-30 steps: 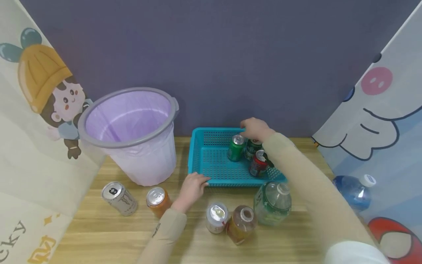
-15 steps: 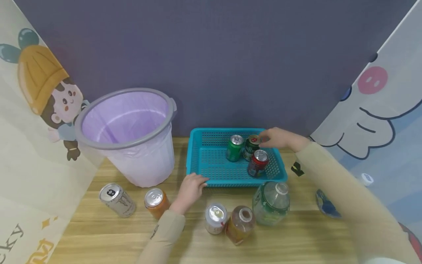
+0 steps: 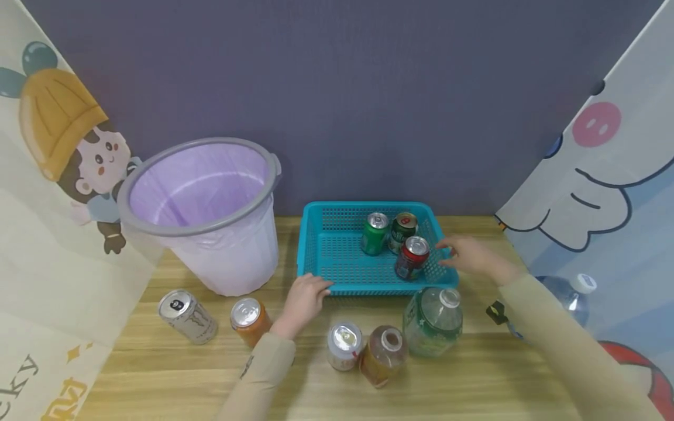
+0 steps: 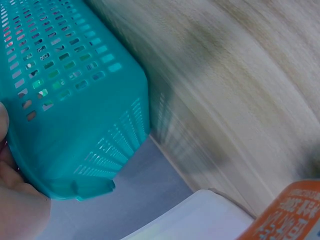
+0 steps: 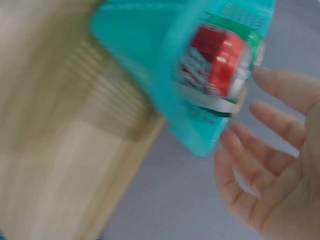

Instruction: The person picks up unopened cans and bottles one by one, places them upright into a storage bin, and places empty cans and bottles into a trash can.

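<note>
My left hand [image 3: 305, 298] holds the front-left rim of a turquoise plastic basket [image 3: 337, 260]; in the left wrist view its fingers and thumb [image 4: 22, 205] curl at that rim. Three drink cans stand upright toward the basket's right end: a green can [image 3: 374, 238], a dark green can [image 3: 401, 237] and a red can [image 3: 410, 263] in front. Just off the basket's right side is my right hand [image 3: 471, 257], its fingers loosely spread with nothing between them. The right wrist view shows the fingers [image 5: 280, 125] apart, beside the red can.
Left of the basket stands a lined bin [image 3: 237, 257]. In front are a silver can [image 3: 192, 321], an orange can [image 3: 253, 324], a pale can [image 3: 343, 354], a brown bottle [image 3: 383, 359] and a green-labelled bottle [image 3: 429, 330]. A blue bottle [image 3: 574, 301] stands at right.
My right hand has left the dark green can in the basket and drawn right and toward me, past the basket's right rim. The left hand stays on the rim.
</note>
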Demonstrator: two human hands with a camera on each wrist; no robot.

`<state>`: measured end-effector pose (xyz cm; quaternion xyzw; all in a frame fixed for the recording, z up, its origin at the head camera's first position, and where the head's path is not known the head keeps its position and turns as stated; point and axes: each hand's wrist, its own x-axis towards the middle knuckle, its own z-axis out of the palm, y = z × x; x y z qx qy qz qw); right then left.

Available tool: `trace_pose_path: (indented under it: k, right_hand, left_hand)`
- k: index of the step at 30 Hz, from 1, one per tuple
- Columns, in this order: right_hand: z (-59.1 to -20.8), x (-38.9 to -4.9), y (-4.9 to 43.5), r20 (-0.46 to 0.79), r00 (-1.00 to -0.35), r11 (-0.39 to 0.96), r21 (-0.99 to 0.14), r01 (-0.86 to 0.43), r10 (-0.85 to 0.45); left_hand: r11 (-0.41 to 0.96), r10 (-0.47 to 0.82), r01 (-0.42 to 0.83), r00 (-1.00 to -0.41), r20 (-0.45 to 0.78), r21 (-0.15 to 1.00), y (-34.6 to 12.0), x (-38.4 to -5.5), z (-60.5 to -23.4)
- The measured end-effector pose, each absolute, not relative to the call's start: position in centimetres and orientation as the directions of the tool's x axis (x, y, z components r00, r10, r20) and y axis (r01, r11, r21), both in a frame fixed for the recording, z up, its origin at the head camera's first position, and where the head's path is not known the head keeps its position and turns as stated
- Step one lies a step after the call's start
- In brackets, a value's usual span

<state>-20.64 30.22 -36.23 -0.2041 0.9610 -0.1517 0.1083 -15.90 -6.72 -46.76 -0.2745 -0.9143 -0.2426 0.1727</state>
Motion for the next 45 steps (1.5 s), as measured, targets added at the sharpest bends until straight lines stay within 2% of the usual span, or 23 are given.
trace_pose_path:
  k: [5,12,18,25,33,37,41,45]
  right_hand:
    - [-38.6,-19.9,31.0,-0.086,-0.926,0.886,-0.336,-0.319,-0.366]
    - [-41.5,-19.6,31.9,-0.015,-0.948,0.866,-0.411,-0.284,-0.318]
    - [-42.5,-18.9,32.3,-0.078,-0.961,0.860,-0.470,-0.199,-0.265]
    - [-42.5,-18.8,32.3,-0.109,-0.960,0.879,-0.439,-0.185,-0.257]
    - [-42.0,-18.8,32.3,-0.153,-0.945,0.885,-0.417,-0.205,-0.290]
    - [-41.3,-19.1,32.2,-0.211,-0.926,0.866,-0.464,-0.187,-0.313]
    - [-40.7,-19.6,32.4,-0.274,-0.902,0.846,-0.510,-0.159,-0.334]
    - [-40.3,-19.7,32.9,-0.317,-0.889,0.854,-0.501,-0.139,-0.331]
  left_hand:
    - [0.724,0.409,0.589,-0.785,0.465,0.358,-6.9,-16.0,-46.7]
    - [0.719,0.414,0.591,-0.787,0.458,0.365,-6.9,-16.1,-47.0]
    - [0.716,0.429,0.603,-0.778,0.459,0.353,-6.7,-16.2,-47.2]
    - [0.725,0.420,0.592,-0.786,0.454,0.354,-6.6,-16.2,-46.9]
    - [0.736,0.435,0.553,-0.829,0.353,0.391,-6.7,-15.7,-46.1]
    - [0.728,0.454,0.530,-0.848,0.273,0.435,-7.0,-15.7,-45.4]
    - [0.716,0.487,0.540,-0.840,0.237,0.442,-7.2,-15.7,-44.9]
    - [0.696,0.492,0.527,-0.845,0.211,0.488,-7.1,-15.4,-44.2]
